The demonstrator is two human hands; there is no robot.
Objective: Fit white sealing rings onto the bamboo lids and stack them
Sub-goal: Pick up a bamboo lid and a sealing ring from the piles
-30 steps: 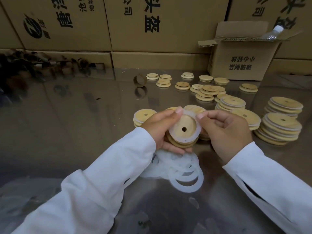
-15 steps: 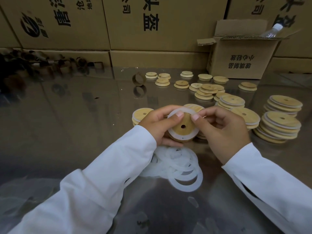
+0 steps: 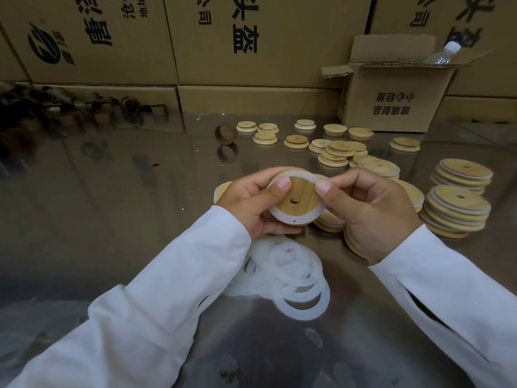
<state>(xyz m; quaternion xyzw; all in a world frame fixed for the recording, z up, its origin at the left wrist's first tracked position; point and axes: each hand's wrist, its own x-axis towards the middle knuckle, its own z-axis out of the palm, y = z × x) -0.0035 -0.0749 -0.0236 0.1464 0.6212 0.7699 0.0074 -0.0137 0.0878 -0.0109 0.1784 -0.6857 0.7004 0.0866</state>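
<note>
- Bamboo lid [image 3: 300,191] was held face up just beyond the pile of loose rings [image 3: 291,275], with a white sealing ring [image 3: 279,217] round its rim.
- Left hand [image 3: 246,203] gripped the lid from the left, thumb on top; right hand [image 3: 372,217] pinched the ring's upper right edge.
- Finished stacks [image 3: 461,197] stood right of the pile, nearer the right hand.

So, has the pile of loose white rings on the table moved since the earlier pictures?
No. The loose rings lie at the same spot relative to the lid stack on their right; only the camera shifted slightly.
</note>
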